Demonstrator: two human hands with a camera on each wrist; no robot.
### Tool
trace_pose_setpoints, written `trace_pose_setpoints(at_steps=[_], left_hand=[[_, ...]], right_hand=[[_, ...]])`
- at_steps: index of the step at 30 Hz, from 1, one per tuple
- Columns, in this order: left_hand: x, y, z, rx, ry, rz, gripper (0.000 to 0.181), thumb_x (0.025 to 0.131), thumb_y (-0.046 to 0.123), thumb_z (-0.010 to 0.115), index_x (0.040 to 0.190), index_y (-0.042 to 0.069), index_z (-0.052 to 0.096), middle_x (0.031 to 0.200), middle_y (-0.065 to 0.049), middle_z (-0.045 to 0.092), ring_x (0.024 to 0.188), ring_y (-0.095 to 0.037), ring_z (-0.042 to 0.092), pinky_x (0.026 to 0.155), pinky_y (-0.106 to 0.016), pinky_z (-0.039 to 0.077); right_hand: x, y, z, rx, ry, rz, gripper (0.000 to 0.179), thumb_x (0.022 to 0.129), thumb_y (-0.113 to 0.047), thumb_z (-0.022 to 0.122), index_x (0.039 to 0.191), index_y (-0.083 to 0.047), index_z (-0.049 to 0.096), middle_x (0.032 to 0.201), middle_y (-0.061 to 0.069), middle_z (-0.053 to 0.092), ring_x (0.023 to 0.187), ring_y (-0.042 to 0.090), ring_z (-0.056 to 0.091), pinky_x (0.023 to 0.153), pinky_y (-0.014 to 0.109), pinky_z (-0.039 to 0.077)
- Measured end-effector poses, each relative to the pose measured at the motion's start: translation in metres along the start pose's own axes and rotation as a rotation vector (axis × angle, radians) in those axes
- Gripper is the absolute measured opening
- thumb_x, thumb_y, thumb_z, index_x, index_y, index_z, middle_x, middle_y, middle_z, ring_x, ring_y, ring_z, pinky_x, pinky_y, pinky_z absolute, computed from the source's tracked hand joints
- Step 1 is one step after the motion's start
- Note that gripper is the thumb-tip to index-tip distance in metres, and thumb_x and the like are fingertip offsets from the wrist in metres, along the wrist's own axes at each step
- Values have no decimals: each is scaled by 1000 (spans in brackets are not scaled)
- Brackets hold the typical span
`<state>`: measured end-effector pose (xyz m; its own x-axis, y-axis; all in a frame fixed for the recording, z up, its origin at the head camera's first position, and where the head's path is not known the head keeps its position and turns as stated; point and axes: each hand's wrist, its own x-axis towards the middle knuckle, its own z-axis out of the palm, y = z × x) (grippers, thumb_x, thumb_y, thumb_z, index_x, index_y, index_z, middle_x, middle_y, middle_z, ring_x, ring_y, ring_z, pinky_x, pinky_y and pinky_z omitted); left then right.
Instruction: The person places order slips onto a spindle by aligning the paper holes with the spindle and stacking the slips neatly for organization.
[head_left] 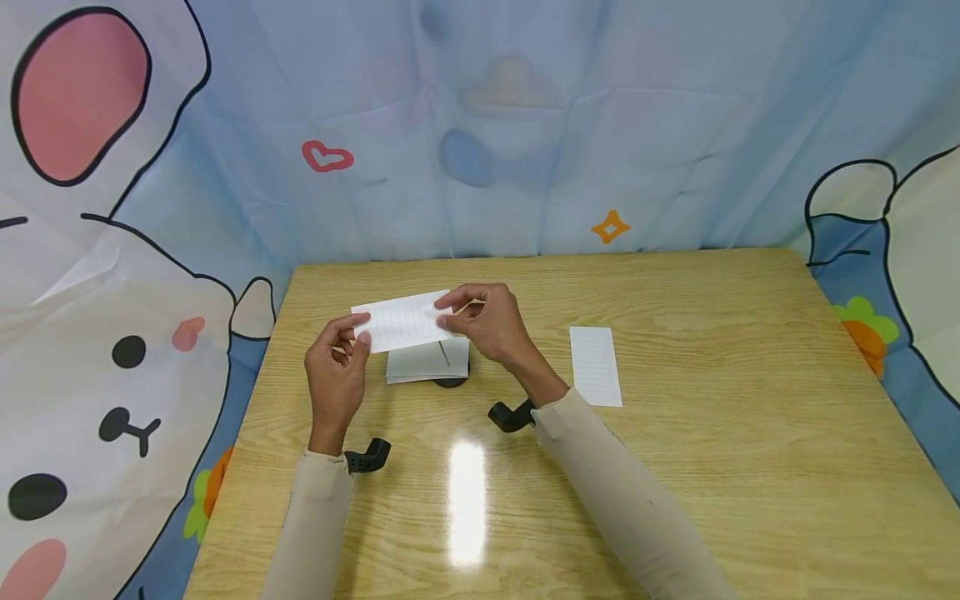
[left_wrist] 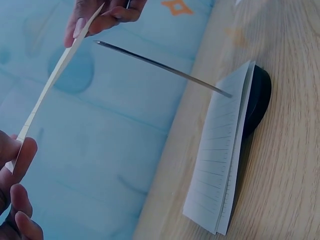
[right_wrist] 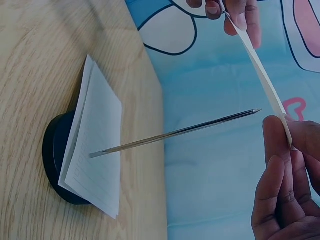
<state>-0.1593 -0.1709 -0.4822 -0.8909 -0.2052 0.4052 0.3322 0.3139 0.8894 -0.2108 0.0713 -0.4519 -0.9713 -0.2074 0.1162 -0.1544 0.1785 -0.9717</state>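
Note:
A lined paper slip [head_left: 402,322] is stretched level between both hands in the head view. My left hand [head_left: 335,379] pinches its left end between thumb and fingers, and my right hand [head_left: 491,323] pinches the right end. Below it stands a bill spike: a thin metal rod [left_wrist: 165,68] with a sharp tip, rising from a round black base [left_wrist: 260,97]. Lined slips [right_wrist: 97,145] are pierced on the rod and lie low over the base. In both wrist views the held slip is above the spike's tip, apart from it.
Another lined slip [head_left: 596,367] lies flat on the wooden table [head_left: 750,400], right of the spike. Each wrist wears a black camera mount [head_left: 367,457]. A patterned blue curtain [head_left: 525,125] hangs behind the table's far edge.

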Motion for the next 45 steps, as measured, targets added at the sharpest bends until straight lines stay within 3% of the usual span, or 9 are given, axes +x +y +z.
trace_pose_setpoints(at_steps=[20, 29, 45], left_hand=[[-3, -8, 1, 35, -14, -27, 22, 101, 3, 69, 121, 8, 78, 95, -11, 59, 79, -14, 48, 69, -26, 38], [-4, -11, 4, 23, -11, -26, 22, 101, 3, 69, 120, 6, 77, 95, -9, 58, 78, -14, 48, 68, -24, 38], [-5, -16, 7, 36, -15, -26, 22, 100, 3, 69, 119, 9, 78, 95, -11, 59, 78, -16, 48, 67, -24, 38]], right_hand=[[-2, 9, 2, -19, -5, 22, 14, 89, -8, 85, 102, -15, 84, 104, 8, 71, 76, 22, 74, 70, 32, 57], [-3, 12, 2, -3, -4, 18, 15, 89, -7, 85, 102, -15, 84, 102, 8, 72, 77, 29, 76, 71, 33, 58], [-5, 15, 1, 13, -3, 19, 14, 90, -7, 84, 103, -13, 84, 101, 8, 70, 76, 25, 74, 71, 31, 57]])
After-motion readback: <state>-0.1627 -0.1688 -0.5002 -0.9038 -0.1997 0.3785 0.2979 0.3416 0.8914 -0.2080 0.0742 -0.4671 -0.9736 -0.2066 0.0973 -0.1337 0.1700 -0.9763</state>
